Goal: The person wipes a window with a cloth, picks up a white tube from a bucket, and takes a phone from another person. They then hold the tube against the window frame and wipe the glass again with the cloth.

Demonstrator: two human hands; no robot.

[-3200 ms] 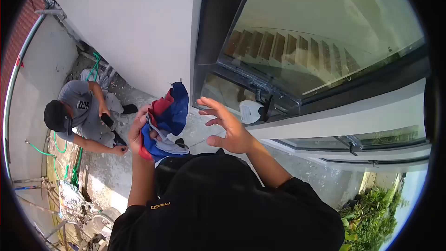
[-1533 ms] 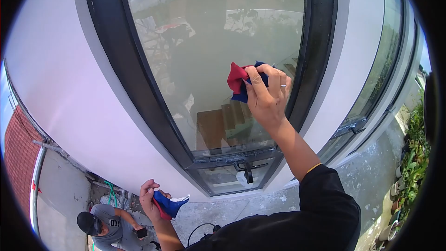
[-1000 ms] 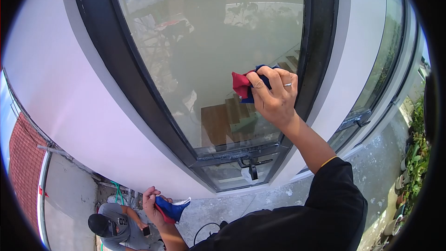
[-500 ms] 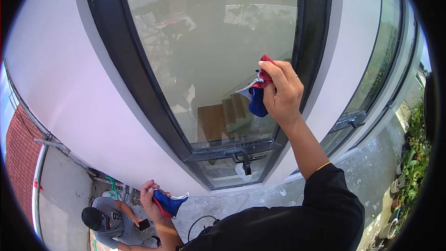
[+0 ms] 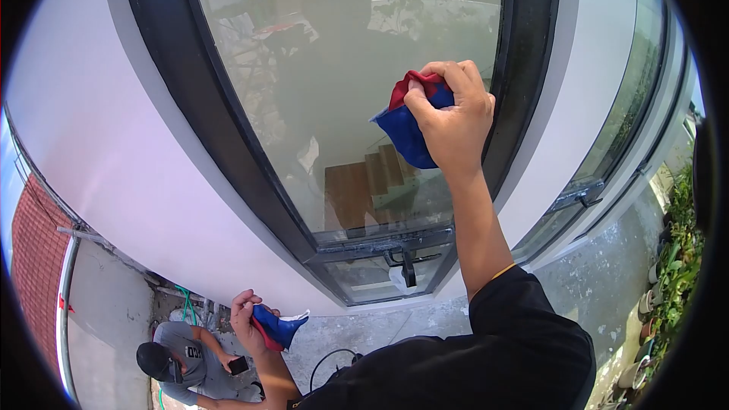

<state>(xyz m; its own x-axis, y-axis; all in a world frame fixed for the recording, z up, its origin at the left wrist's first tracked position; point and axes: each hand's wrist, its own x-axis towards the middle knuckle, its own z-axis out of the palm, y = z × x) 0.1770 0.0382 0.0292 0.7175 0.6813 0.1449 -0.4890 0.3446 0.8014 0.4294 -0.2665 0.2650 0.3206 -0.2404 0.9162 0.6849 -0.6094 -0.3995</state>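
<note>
In the head view, my right hand [image 5: 454, 114] pinches a red and blue cloth [image 5: 410, 137] in front of the tall window pane [image 5: 304, 91], near the right side of its dark frame [image 5: 524, 53]. The cloth hangs down in a blue fold below my fingers, with red bunched at the top. Lower left, my left hand [image 5: 247, 317] is closed on another cloth [image 5: 282, 328], blue and red with a white edge, held away from the glass. Beneath the pane sits a black window handle [image 5: 408, 267] on a lower sash streaked with white marks.
At the lower left a person [image 5: 182, 364] in a grey shirt and dark cap sits holding a phone [image 5: 238, 365]. A second window [image 5: 607, 137] stands to the right. Potted plants [image 5: 672, 281] line the far right, and a black cable [image 5: 330, 361] lies on the concrete floor [image 5: 440, 326].
My right hand has moved slightly up and left across the pane, and its cloth is now spread wider with more blue showing. My left hand has barely moved.
</note>
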